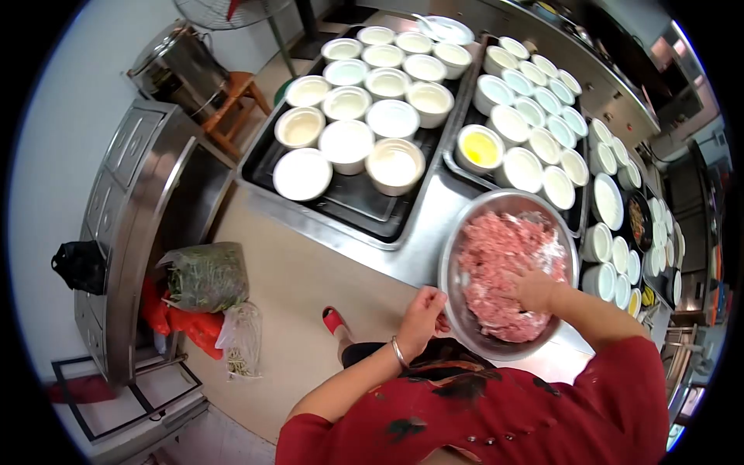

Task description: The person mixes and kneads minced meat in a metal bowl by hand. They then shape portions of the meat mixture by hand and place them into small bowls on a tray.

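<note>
Working at a steel table (421, 256), looking across black trays (349, 204) side by side. Leaning in over a metal bowl (457, 314) at the near edge, heaped with pink minced meat (494, 267). Burying the fingers of the right hand (535, 291) in that meat, with their spread impossible to tell! Pinching the bowl's rim with the left hand (421, 319), fingers curled narrow. Spotting white cups (346, 143) on the trays, with yellow contents (479, 149) in one.

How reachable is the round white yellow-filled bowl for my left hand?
Probably yes: your left hand touches the round silver metal bowl, but the way past it to the yellow-filled bowl looks free.
</note>
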{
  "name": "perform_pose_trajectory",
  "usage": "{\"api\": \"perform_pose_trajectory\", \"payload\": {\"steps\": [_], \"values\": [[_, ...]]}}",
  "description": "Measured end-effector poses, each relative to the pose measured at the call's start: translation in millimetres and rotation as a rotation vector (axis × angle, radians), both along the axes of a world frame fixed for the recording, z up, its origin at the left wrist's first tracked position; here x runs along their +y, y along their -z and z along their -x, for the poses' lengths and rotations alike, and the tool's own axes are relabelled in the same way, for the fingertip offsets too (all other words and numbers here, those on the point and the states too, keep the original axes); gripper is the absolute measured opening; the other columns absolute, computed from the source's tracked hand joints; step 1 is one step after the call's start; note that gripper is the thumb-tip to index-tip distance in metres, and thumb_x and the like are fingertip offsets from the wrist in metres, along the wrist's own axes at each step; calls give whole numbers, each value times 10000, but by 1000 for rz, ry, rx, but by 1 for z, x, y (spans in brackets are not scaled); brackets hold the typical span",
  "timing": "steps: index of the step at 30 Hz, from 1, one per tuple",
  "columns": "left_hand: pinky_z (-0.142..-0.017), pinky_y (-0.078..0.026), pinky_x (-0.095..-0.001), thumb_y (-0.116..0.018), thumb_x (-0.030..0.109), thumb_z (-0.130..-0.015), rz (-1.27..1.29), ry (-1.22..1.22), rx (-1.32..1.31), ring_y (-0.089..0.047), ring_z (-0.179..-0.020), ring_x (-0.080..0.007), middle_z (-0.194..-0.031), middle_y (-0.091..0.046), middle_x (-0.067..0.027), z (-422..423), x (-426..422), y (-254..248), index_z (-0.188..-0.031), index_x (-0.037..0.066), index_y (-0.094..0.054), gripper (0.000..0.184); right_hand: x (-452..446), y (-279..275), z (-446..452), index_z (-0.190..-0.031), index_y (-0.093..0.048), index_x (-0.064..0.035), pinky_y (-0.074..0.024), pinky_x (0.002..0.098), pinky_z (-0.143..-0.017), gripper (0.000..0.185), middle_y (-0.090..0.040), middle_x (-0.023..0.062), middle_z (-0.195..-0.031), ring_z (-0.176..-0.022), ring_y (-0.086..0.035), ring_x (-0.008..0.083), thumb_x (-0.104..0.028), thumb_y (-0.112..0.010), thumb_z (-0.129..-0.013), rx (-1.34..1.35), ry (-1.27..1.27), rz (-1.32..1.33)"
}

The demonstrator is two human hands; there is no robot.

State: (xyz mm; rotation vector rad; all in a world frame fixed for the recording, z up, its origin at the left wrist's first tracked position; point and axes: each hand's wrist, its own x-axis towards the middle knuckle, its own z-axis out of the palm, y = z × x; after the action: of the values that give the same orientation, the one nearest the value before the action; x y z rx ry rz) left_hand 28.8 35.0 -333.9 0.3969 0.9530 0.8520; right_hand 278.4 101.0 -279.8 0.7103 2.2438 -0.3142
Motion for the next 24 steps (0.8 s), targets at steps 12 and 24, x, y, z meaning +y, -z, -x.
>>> {"api": "perform_pose_trajectory", "payload": {"steps": [12, 24], "values": [[-596, -474, -250, -481, 187, -862, -2, 12, 235, -531, -666, -113, -804, -528, -28, 385, 54, -45, -977, 64, -500, 170, -44, 56, 69, -1232, -377, -144, -280, 458, -957, 632, -289, 196, -1309, -1140, -350, 394, -354, -598, -678, -98, 1032, -289], [-573, -475, -277, -478, 164, -853, -238, 63, 366, -548, -629, -142, -765, -551, -42, 571, 312, -87, -925, 54, -524, 139, 50, 76, 1, -774, -605, -31, -437, 363, -590, 320, -578, 159, -729, -678, -559, 285, -340, -525, -768, 279, 1795, -1210]]}}
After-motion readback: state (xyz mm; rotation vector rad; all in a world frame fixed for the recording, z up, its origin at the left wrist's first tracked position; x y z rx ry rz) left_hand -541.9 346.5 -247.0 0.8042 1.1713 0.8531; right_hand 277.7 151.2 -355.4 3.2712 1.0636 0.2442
